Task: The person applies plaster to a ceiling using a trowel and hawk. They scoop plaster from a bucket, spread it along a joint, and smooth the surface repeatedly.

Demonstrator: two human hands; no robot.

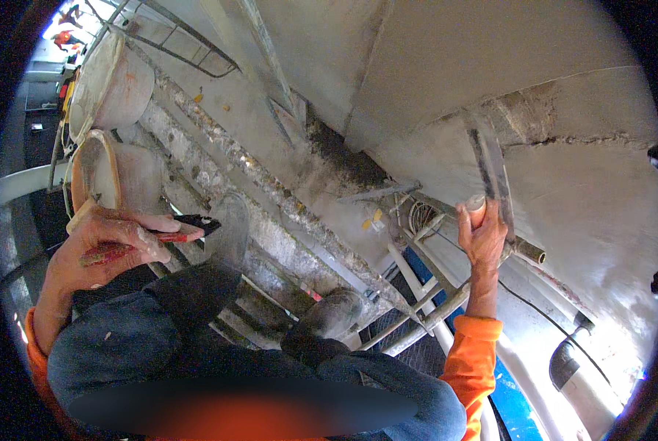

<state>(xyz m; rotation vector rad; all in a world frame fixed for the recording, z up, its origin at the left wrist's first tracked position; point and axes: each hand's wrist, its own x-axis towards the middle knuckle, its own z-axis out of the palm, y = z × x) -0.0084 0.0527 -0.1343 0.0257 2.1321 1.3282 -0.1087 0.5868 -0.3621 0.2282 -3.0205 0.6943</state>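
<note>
My left hand (112, 246), dusted with plaster, is closed round a red-handled tool (191, 232) with a dark end and a pale tip; its exact kind is unclear. Just behind that hand stands a bucket (134, 170) with a pale, coated inside. On the right, my right hand (484, 234) grips the rounded handle of a plastering trowel (495, 173). The trowel's long, narrow blade lies along the smooth grey plastered wall (564, 184). A rough seam and a darker patch run across the wall beside the blade.
A second, larger bucket (123, 92) stands farther back. Plaster-crusted planks (270, 191) lie under my legs, with gaps between them. Scaffold tubes (446, 305) cross at the right, and a dark cable (538, 312) hangs near the wall. A metal ladder-like frame (185, 40) is at the far left.
</note>
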